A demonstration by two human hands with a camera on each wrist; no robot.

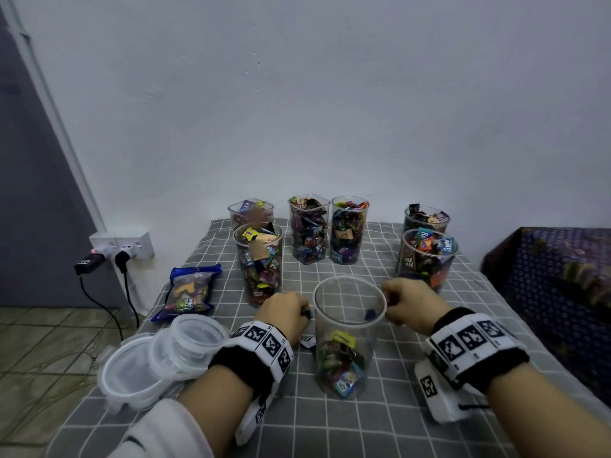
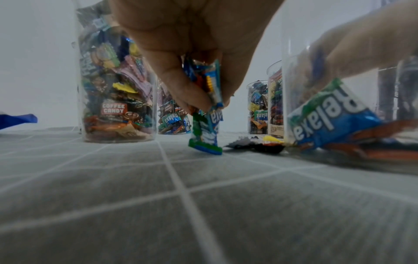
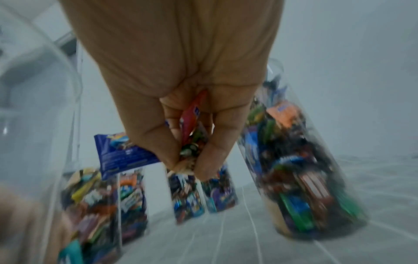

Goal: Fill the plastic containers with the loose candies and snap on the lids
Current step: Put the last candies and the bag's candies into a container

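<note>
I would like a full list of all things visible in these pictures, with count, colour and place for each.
Clear plastic containers full of candies: six, transparent, back half of the table.
Clear plastic container partly filled: one, transparent, front centre between the hands.
Loose wrapped candies: a few, black and yellow, on the cloth left of that container.
Blue candy bag: one, left edge of the table.
Clear plastic lids: a stack, count unclear, front left corner.
Grey checked tablecloth: one, covering the table.
White wall sockets with plugs: left wall.
Left hand: pinches blue-green candies.
Right hand: grips candies at the container rim.
</note>
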